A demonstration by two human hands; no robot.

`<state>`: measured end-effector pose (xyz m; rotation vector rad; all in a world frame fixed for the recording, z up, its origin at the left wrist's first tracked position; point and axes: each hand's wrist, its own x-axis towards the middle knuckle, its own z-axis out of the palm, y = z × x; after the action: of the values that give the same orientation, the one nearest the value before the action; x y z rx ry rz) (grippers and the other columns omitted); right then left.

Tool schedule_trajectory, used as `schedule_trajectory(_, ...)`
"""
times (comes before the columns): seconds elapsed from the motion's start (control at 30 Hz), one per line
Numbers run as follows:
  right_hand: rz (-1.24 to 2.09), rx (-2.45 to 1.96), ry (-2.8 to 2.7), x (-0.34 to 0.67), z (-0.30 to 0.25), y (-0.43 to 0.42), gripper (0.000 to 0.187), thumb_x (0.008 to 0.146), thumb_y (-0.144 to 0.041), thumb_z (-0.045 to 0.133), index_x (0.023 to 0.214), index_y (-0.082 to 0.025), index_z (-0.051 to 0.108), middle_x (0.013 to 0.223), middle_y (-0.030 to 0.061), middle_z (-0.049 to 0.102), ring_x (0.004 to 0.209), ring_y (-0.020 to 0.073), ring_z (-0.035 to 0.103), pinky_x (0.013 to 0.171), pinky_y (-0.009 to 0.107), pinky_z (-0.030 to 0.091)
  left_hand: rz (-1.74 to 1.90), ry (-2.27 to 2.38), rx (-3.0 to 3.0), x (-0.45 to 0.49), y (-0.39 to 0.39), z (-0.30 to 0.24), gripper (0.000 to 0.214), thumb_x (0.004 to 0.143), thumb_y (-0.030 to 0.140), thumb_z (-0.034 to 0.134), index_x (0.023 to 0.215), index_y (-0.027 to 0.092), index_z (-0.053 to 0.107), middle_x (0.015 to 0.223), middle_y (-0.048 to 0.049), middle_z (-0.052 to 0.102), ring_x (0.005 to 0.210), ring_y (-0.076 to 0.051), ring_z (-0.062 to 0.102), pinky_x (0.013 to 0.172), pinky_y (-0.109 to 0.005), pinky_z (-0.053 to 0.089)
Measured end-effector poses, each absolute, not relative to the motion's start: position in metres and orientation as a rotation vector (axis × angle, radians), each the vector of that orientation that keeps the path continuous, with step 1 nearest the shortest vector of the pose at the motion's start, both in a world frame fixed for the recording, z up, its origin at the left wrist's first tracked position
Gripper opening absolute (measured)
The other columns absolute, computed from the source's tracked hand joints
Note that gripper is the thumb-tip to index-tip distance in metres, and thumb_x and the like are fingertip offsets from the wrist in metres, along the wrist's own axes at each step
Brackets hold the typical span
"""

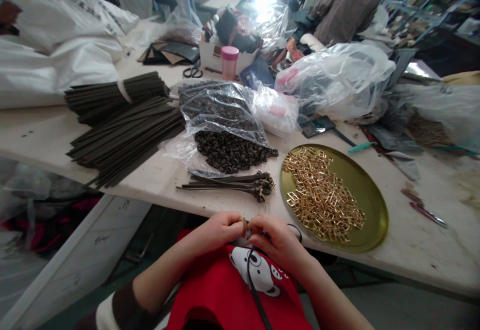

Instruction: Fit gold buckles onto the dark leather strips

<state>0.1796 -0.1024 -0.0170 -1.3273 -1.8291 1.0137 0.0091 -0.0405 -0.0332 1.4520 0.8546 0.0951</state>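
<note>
My left hand (225,227) pinches a small gold buckle (245,224) between thumb and fingertips, close above the red apron (210,285). Right beside it, my right hand (273,237) is closed on a dark strap (253,282), whose length hangs down over the apron's bear print. The fingertips of both hands nearly meet, so how strap and buckle join is hidden. Just beyond the hands lies a small bundle of straps with gold buckles (228,184). To the right, a round gold tray (377,220) carries a heap of gold buckles (330,197).
A plastic bag (221,105) spills small dark loops (232,152) mid-table. Long dark strips (123,140) are stacked at left. Scissors (192,72), a pink-lidded jar (229,62) and a phone (318,127) lie farther back. A person (343,10) is at the back right.
</note>
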Motion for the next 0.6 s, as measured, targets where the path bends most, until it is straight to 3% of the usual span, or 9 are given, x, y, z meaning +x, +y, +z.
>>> schedule_trajectory(0.1,1.175,-1.387,-1.653,0.177,-0.018,-0.104,0.005,0.079,-0.025,0.054,0.079,-0.021,0.054,0.066,-0.0019,0.053,0.060,0.0123,0.047,0.056,0.024,0.035,0.090,0.876,1.485,0.009,-0.040,-0.035,0.019,0.075,0.027,0.040,0.061,0.015,0.046,0.056,0.0055,0.038,0.052,-0.008,0.034,0.046,-0.020,0.024)
schedule_trajectory(0.3,1.712,-1.248,-1.125,0.179,-0.024,-0.107,0.024,0.079,-0.042,0.054,0.079,-0.020,0.047,0.064,-0.0042,0.048,0.059,0.0101,0.045,0.058,0.023,0.037,0.047,0.870,1.443,0.009,-0.042,-0.036,0.020,0.075,0.028,0.041,0.063,0.014,0.050,0.058,0.0044,0.042,0.054,-0.009,0.036,0.046,-0.019,0.024)
schedule_trajectory(0.6,1.672,-1.246,-1.131,0.177,-0.031,-0.108,0.026,0.084,-0.044,0.047,0.077,-0.019,0.046,0.065,-0.0035,0.049,0.061,0.0104,0.046,0.059,0.024,0.038,0.041,0.863,1.448,0.008,-0.044,-0.034,0.026,0.076,0.029,0.040,0.071,0.012,0.058,0.063,0.0022,0.052,0.057,-0.010,0.042,0.051,-0.019,0.031)
